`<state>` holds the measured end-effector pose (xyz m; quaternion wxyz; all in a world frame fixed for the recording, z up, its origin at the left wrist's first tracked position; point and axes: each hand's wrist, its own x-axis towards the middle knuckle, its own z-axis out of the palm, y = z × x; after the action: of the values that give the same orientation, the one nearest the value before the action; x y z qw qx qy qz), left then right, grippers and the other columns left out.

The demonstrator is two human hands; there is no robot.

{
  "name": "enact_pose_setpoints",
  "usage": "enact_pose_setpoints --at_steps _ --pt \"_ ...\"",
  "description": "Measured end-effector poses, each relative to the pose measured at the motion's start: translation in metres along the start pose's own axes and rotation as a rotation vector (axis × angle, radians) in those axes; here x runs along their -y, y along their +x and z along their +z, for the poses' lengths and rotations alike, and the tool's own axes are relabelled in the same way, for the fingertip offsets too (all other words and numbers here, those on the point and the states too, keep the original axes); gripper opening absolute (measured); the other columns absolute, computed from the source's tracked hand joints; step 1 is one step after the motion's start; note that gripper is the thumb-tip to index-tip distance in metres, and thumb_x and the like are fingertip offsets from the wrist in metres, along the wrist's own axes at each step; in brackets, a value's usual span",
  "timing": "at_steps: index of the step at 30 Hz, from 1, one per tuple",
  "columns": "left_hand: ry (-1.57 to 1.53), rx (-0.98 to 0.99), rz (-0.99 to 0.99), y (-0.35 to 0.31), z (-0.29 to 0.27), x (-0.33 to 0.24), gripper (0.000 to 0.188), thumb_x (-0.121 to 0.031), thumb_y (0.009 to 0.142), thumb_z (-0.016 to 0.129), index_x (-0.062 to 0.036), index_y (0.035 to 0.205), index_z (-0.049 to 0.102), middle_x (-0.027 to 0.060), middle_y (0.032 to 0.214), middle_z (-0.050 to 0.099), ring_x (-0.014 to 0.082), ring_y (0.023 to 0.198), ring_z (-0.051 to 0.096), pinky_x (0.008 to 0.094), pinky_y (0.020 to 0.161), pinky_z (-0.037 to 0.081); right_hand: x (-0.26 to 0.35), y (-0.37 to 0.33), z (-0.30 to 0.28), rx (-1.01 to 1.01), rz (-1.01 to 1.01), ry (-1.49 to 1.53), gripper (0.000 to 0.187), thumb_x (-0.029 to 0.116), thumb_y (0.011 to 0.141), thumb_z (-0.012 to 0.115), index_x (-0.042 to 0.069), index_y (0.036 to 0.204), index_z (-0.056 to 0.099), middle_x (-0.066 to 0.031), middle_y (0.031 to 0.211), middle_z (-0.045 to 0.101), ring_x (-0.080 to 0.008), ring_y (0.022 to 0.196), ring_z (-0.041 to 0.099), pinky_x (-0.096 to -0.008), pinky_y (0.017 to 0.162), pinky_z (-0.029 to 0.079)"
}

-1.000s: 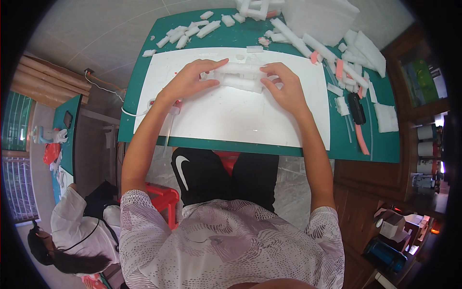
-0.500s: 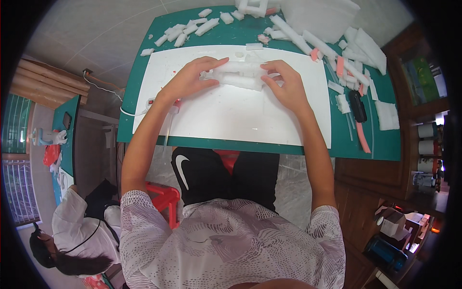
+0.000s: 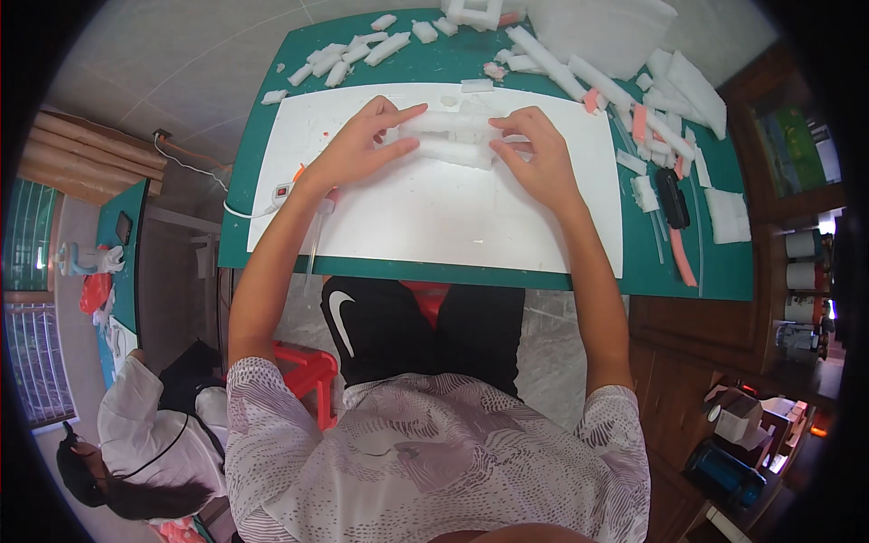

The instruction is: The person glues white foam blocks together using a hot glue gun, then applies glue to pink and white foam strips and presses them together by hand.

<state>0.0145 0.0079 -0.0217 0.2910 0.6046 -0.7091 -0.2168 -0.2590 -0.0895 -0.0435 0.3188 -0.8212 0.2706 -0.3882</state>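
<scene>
Left hand [image 3: 358, 149] and right hand [image 3: 541, 158] press flat on stacked white foam strips [image 3: 450, 138] at twelve o'clock on the desk [image 3: 272, 190]; uneven pressure might snap them

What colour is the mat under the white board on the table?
Green: the cutting mat shows around the white board, best in the head view.

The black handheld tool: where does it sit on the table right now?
In the head view the black handheld tool lies on the green mat at the person's right, just past the white board's right edge, among white foam strips, clear of both hands.
</scene>
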Motion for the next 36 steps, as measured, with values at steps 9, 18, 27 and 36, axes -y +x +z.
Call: enact_pose_setpoints --at_steps 9,18,27,36 --pt "-0.211 -0.158 -0.169 0.018 0.005 0.002 0.03 -0.028 0.097 0.063 -0.0125 0.12 0.074 0.0036 0.09 0.067 0.0128 0.087 0.059 0.0266 0.08 0.046 0.002 0.0 -0.001 0.024 -0.016 0.069 0.024 0.015 0.089 0.071 0.005 0.11 0.073 -0.011 0.105 0.068 -0.0199 0.095 0.067 -0.0286 0.08 0.059" --pt "-0.2 -0.094 -0.275 0.026 -0.005 0.003 0.027 -0.024 0.09 0.072 -0.0096 0.113 0.072 -0.0031 0.074 0.06 0.0063 0.071 0.052 0.0238 0.066 0.041 0.001 0.0 -0.001 0.034 -0.014 0.104 0.022 0.014 0.09 0.069 0.004 0.109 0.073 -0.0105 0.103 0.07 -0.0196 0.094 0.068 -0.0284 0.08 0.058" --pt "-0.194 -0.077 -0.288 0.025 -0.005 -0.001 0.027 -0.025 0.09 0.073 -0.0067 0.109 0.07 -0.0025 0.075 0.061 0.0071 0.071 0.054 0.0246 0.067 0.043 0.0 -0.001 -0.002 0.035 -0.003 0.083 0.021 0.013 0.091 0.067 0.005 0.109 0.074 -0.0103 0.104 0.071 -0.0198 0.094 0.068 -0.0286 0.08 0.058" --pt "-0.179 -0.082 -0.273 0.024 -0.005 0.0 0.026 -0.023 0.089 0.074 -0.0062 0.108 0.07 -0.0031 0.074 0.06 0.0065 0.07 0.053 0.0248 0.067 0.043 0.0 -0.002 0.0 0.029 0.01 0.093 0.021 0.013 0.091 0.066 0.006 0.109 0.074 -0.0105 0.104 0.072 -0.0204 0.095 0.068 -0.0295 0.08 0.059"
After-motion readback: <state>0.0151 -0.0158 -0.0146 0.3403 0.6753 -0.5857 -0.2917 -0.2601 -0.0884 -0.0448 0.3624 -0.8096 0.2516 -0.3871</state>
